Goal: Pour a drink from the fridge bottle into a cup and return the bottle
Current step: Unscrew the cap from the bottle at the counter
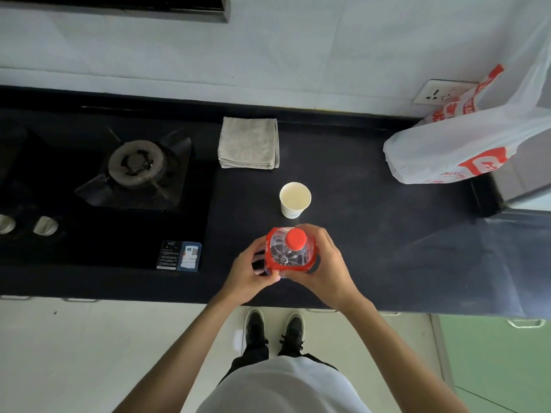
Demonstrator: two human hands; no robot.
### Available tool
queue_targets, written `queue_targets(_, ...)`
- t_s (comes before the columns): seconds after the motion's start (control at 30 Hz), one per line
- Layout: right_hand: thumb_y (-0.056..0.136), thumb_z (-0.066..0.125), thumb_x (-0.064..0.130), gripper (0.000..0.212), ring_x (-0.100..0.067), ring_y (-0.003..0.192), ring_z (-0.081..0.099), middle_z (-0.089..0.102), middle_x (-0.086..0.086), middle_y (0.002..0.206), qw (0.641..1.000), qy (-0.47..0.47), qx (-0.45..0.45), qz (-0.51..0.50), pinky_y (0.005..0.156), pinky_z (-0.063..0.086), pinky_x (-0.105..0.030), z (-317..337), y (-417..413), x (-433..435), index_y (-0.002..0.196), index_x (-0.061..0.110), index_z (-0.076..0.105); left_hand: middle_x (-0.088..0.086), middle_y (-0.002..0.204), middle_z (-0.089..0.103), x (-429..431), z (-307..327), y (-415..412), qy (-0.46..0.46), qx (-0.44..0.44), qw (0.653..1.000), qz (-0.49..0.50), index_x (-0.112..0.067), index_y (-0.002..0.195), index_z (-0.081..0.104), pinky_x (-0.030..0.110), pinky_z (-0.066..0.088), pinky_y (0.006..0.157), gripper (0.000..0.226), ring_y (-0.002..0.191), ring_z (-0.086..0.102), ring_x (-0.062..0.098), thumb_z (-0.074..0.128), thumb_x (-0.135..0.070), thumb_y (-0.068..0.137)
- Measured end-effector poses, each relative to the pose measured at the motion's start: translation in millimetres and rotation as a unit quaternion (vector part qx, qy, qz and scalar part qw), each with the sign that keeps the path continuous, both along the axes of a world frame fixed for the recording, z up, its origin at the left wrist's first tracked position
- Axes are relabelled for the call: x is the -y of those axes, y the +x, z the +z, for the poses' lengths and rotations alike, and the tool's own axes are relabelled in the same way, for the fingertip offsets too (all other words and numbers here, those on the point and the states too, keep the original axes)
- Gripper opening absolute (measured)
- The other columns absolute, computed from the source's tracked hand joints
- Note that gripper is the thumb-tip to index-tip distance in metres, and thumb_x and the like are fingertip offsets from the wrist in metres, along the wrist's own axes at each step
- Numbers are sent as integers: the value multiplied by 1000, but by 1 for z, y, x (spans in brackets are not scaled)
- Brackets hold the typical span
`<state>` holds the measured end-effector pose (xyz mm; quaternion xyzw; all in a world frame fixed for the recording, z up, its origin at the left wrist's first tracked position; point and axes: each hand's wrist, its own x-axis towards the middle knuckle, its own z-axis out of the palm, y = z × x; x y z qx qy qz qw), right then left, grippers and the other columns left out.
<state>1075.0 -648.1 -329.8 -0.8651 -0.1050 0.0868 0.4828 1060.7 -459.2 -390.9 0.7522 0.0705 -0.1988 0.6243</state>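
A clear plastic bottle (288, 254) with a red label and a red cap stands upright near the front edge of the black counter (372, 234), the cap on. My left hand (252, 271) grips its left side and my right hand (326, 263) wraps round its right side. A white paper cup (295, 199) stands upright on the counter just behind the bottle, apart from it; its inside looks pale and I cannot tell whether it holds liquid.
A folded grey towel (249, 143) lies behind the cup. A gas hob (134, 168) with knobs fills the counter's left. A white and red plastic bag (456, 144) sits at the back right, under a wall socket (438, 92). A small card (179, 255) lies left of the bottle.
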Motion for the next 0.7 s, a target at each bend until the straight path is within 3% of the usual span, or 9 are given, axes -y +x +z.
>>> queue_targets(0.1,67,88,44,84,1,121,45,39,19,133,999,-40,-6,25,91,47,-11,6,0,1,129,50,32,-16,134,55,-2,7,1,38,39,998,-40,-41,141,41,34,51,105,87,129,52,7,87,-21,70)
queue_targets(0.17,67,87,47,91,-5,127,41,37,14,140,997,-63,2,36,97,48,-19,18,1,4,139,39,32,-17,140,49,-3,18,4,43,64,995,-58,-44,146,31,24,49,104,99,132,49,4,90,-26,69)
queue_targets(0.27,70,81,55,92,-12,123,46,47,2,139,985,-154,67,31,94,47,-27,49,6,3,143,24,35,-24,145,40,-5,37,9,58,106,989,-83,-51,148,22,14,43,104,108,135,44,-1,91,-34,67)
queue_targets(0.37,74,74,62,65,-20,82,60,70,-1,99,945,-295,132,39,81,54,-39,73,14,-2,118,18,55,-29,146,37,-3,51,13,85,158,978,-108,-51,149,21,10,40,103,107,136,40,-3,90,-41,67)
queue_targets(0.43,77,65,67,52,-18,52,46,60,1,63,915,-366,161,46,69,55,-39,84,19,-8,83,16,56,-28,144,41,0,56,15,87,182,973,-114,-46,149,28,8,40,102,103,134,43,-2,90,-42,67)
queue_targets(0.5,82,55,70,55,-19,49,41,50,3,56,895,-419,136,69,68,50,-34,92,23,-16,71,17,50,-30,143,42,2,59,18,97,214,965,-121,-46,144,35,4,36,101,93,133,42,-7,89,-42,69)
queue_targets(0.6,89,41,73,61,-20,57,48,51,2,61,877,-466,94,68,69,38,-31,99,24,-25,71,16,53,-31,139,42,2,62,19,103,231,959,-124,-47,138,39,-2,34,97,86,128,43,-12,90,-38,69)
queue_targets(0.7,88,45,71,63,-19,45,41,41,2,50,869,-473,139,39,61,37,-30,92,21,-33,59,16,47,-23,138,50,0,62,20,93,222,963,-117,-45,136,44,2,38,97,83,128,47,-5,91,-36,68)
